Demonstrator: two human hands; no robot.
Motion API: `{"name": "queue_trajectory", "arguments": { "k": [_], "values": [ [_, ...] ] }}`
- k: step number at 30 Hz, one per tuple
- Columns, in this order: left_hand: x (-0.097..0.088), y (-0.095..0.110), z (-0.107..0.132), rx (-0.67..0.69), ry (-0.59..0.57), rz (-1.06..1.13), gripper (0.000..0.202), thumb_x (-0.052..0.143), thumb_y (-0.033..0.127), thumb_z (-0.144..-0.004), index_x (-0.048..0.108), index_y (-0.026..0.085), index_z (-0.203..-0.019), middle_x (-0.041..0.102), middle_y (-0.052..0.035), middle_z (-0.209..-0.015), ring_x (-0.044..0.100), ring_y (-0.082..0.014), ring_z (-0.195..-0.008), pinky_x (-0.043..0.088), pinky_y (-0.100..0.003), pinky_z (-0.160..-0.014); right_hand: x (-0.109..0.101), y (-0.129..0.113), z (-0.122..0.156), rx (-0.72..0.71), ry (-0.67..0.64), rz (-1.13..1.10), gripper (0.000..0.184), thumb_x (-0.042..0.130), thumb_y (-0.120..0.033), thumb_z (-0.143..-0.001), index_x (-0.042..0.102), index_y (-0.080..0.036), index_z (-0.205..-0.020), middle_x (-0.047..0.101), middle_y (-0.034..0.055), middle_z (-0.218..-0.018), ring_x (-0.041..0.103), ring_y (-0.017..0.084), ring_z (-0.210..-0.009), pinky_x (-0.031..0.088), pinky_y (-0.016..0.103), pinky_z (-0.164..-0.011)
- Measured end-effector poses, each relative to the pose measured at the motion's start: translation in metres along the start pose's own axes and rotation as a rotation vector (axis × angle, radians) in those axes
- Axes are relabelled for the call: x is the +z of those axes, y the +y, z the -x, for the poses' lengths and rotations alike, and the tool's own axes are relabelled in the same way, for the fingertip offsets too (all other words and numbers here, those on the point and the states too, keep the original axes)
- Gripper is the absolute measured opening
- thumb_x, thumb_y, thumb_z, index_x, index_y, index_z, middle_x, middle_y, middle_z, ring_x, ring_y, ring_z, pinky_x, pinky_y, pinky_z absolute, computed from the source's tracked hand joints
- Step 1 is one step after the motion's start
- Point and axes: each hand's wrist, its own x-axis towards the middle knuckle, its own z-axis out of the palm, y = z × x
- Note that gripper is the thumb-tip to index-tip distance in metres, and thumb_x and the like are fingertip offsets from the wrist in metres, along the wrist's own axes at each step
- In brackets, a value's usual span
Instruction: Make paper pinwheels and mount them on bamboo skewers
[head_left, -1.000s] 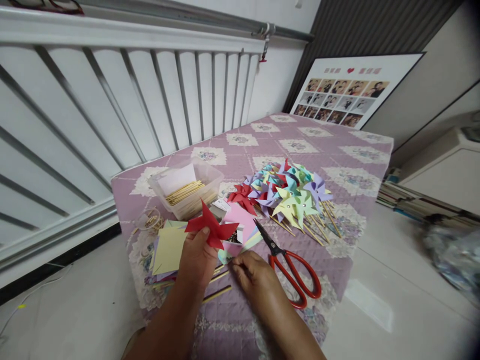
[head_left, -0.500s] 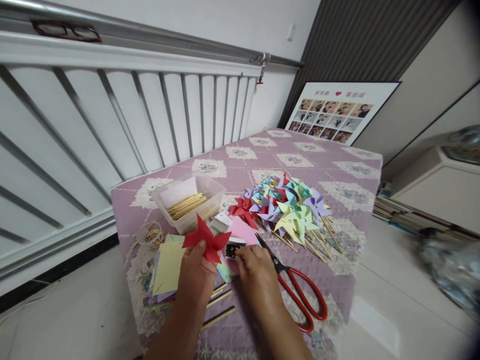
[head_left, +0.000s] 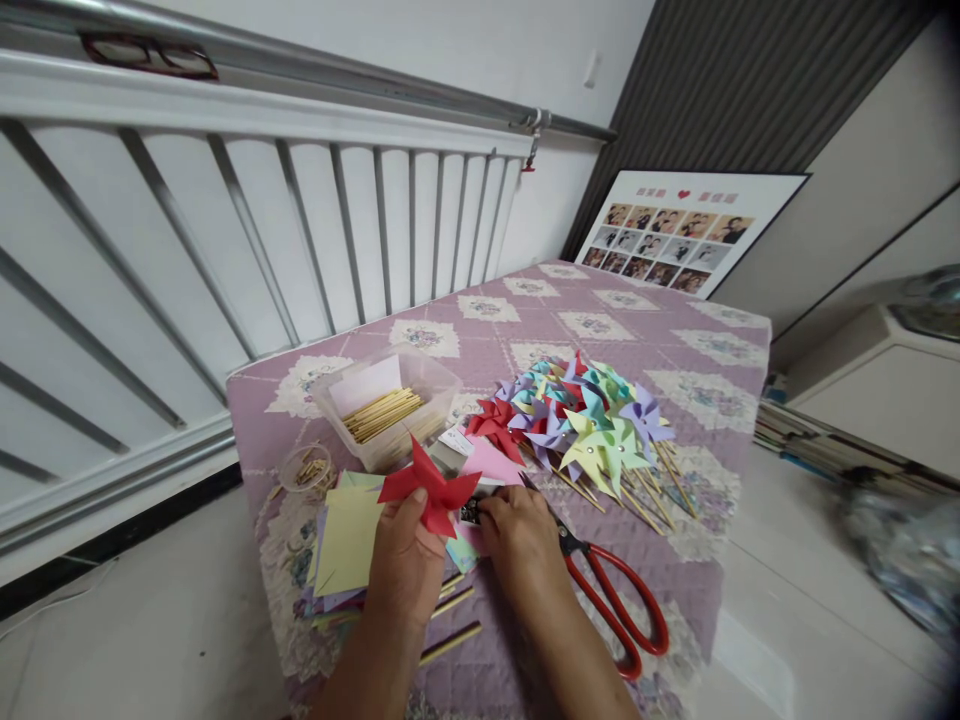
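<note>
A folded red paper pinwheel (head_left: 433, 490) is pinched at its centre by my left hand (head_left: 409, 545), thumb on top. My right hand (head_left: 521, 540) reaches with bent fingers into a small box of dark metal pins (head_left: 471, 510); its fingertips are partly hidden, so what they hold does not show. Under and beside that hand lie large scissors (head_left: 607, 590) with red handles, blades pointing away. Left of my left hand is a stack of coloured paper squares (head_left: 345, 540), pale yellow on top. Several short sticks (head_left: 451, 640) lie between my forearms.
A heap of finished pinwheels (head_left: 581, 420) on sticks lies to the right. Behind my left hand stands a clear plastic box (head_left: 446, 395) of wooden sticks, with a small round tub (head_left: 307, 467) of short pieces nearby. A radiator (head_left: 300, 230) runs along the table's left side.
My right fingers have gone further into the pin box and cover more of it. The red pinwheel stays in my left hand. The whole view has shifted slightly.
</note>
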Motion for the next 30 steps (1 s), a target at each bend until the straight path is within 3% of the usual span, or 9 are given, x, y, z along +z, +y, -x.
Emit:
{"name": "queue_trajectory", "arguments": {
  "k": [6,12,18,25,30],
  "values": [
    [0.0,0.0,0.001,0.001,0.007,-0.006,0.021,0.081,0.017,-0.061,0.072,0.02,-0.08,0.075,0.0016,-0.078,0.069,-0.0131,-0.076,0.055,-0.022,-0.073,0.007,0.003,-0.005,-0.051,0.049,-0.051,0.016,0.063,-0.016,-0.084,0.076,-0.021,-0.077,0.067,0.0101,-0.08,0.058,0.024,-0.079,0.042,0.034,-0.07],
    [-0.003,-0.001,-0.002,-0.045,0.042,0.059,0.023,0.085,0.016,-0.057,0.071,0.02,-0.075,0.074,0.0032,-0.072,0.069,-0.0132,-0.07,0.056,-0.023,-0.07,0.007,0.001,-0.012,0.008,0.017,-0.011,0.015,0.063,-0.02,-0.085,0.075,-0.021,-0.075,0.069,0.0095,-0.082,0.059,0.023,-0.08,0.042,0.031,-0.069],
    [-0.002,-0.002,-0.002,-0.044,0.068,0.05,0.028,0.086,0.017,-0.055,0.071,0.02,-0.078,0.075,0.0031,-0.073,0.068,-0.0123,-0.068,0.054,-0.022,-0.068,0.007,0.002,-0.017,-0.024,-0.03,-0.038,0.015,0.064,-0.015,-0.081,0.072,-0.019,-0.069,0.066,0.0083,-0.077,0.059,0.021,-0.074,0.041,0.031,-0.071],
    [0.001,0.001,0.0,-0.055,0.1,0.014,0.03,0.087,0.017,-0.052,0.07,0.018,-0.077,0.075,0.0021,-0.072,0.068,-0.0128,-0.068,0.053,-0.022,-0.066,0.013,0.006,-0.018,-0.04,-0.014,-0.083,0.023,0.056,-0.011,-0.084,0.068,-0.018,-0.066,0.064,0.0091,-0.074,0.057,0.022,-0.074,0.042,0.033,-0.074],
    [0.0,0.001,-0.002,-0.059,0.064,0.019,0.029,0.085,0.018,-0.055,0.071,0.019,-0.081,0.075,0.0018,-0.076,0.068,-0.0136,-0.069,0.053,-0.024,-0.065,0.017,0.006,-0.017,-0.013,0.028,-0.166,0.018,0.057,-0.01,-0.081,0.068,-0.018,-0.069,0.065,0.0077,-0.078,0.058,0.02,-0.077,0.043,0.031,-0.076]
  ]
}}
